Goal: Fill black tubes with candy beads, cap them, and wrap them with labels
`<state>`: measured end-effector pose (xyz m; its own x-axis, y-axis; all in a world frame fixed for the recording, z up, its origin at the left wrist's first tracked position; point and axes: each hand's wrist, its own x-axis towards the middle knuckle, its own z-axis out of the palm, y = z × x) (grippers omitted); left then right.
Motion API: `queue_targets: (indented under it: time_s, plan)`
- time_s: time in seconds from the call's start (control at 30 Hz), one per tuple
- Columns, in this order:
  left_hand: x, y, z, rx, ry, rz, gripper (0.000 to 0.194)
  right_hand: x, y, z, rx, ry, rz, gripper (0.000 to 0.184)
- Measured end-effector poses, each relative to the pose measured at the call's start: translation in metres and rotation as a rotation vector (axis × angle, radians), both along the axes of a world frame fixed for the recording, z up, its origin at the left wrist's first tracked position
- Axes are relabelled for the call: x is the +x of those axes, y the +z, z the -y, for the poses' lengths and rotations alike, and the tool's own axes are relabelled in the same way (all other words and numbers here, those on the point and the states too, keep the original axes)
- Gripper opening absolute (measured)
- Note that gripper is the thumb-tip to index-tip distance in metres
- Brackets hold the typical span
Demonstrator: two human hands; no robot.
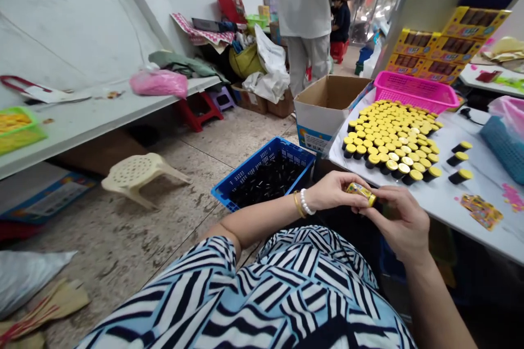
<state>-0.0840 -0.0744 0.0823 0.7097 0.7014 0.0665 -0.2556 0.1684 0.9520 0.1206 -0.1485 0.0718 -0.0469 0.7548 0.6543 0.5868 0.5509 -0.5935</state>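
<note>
My left hand (336, 192) grips a small cylinder with a yellow printed label (360, 193), held in front of my lap beside the table edge. At the cylinder's right end, the thumb and fingertips of my right hand (403, 218) pinch it too. Many black cylinders with yellow caps (388, 136) stand packed together on the white table (429, 196), past my hands. Three more capped cylinders (459, 159) are set apart on the right. Close to the table's near edge lies a pile of printed yellow labels (481, 211).
A blue crate (223, 188) of black pieces sits on the floor, near an open cardboard box (313, 103). A pink basket (415, 90) and stacked yellow boxes (446, 46) are behind the cylinders. At left are a cream stool (137, 172) and a long bench (82, 120). A person (305, 16) stands beyond.
</note>
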Motion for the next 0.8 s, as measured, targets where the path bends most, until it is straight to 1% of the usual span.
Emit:
queue_targets:
  time_s: [0.1,0.2,0.27,0.33,0.4,0.43,0.5,0.57,0.6,0.63,0.7,0.73,0.77,0.8]
  plan:
    - [0.007,-0.006,-0.008,-0.038,-0.051,0.008,0.056,0.011,0.000,-0.003,-0.008,-0.041,0.036,0.037]
    - [0.014,-0.018,-0.014,-0.080,-0.074,0.005,0.056,0.022,-0.007,0.000,-0.090,-0.027,0.053,0.039]
    - [0.017,-0.026,-0.013,-0.090,-0.063,-0.006,0.055,0.025,-0.013,0.007,-0.144,-0.019,0.030,0.039]
    - [0.018,-0.031,-0.006,-0.094,-0.034,-0.008,0.054,0.024,-0.019,0.016,-0.177,-0.050,-0.026,0.037]
    - [0.017,-0.032,0.003,-0.041,0.009,-0.006,0.047,0.018,-0.025,0.023,-0.245,-0.093,-0.150,0.033]
    - [0.015,-0.032,0.006,0.013,0.035,-0.016,0.042,0.014,-0.028,0.024,-0.309,-0.116,-0.239,0.030]
    - [0.011,-0.032,0.009,0.144,0.080,-0.071,0.031,0.005,-0.037,0.020,-0.488,-0.137,-0.453,0.028]
    - [0.005,-0.035,0.008,0.220,0.116,-0.153,0.028,-0.001,-0.048,0.011,-0.678,-0.107,-0.649,0.034]
    - [0.003,-0.039,0.006,0.217,0.140,-0.182,0.032,-0.002,-0.054,0.006,-0.742,-0.081,-0.719,0.037]
    - [0.000,-0.043,0.004,0.193,0.162,-0.195,0.041,-0.003,-0.060,0.002,-0.779,-0.057,-0.770,0.041]
    - [-0.005,-0.053,0.000,0.108,0.202,-0.164,0.067,-0.002,-0.068,-0.004,-0.778,-0.044,-0.809,0.045]
    - [-0.007,-0.058,-0.001,0.060,0.202,-0.130,0.077,0.000,-0.070,-0.005,-0.760,-0.050,-0.798,0.045]
    - [-0.009,-0.062,-0.002,0.012,0.181,-0.096,0.079,0.002,-0.072,-0.005,-0.748,-0.051,-0.780,0.045]
    - [-0.010,-0.065,-0.003,-0.034,0.146,-0.067,0.075,0.005,-0.072,-0.004,-0.750,-0.042,-0.761,0.045]
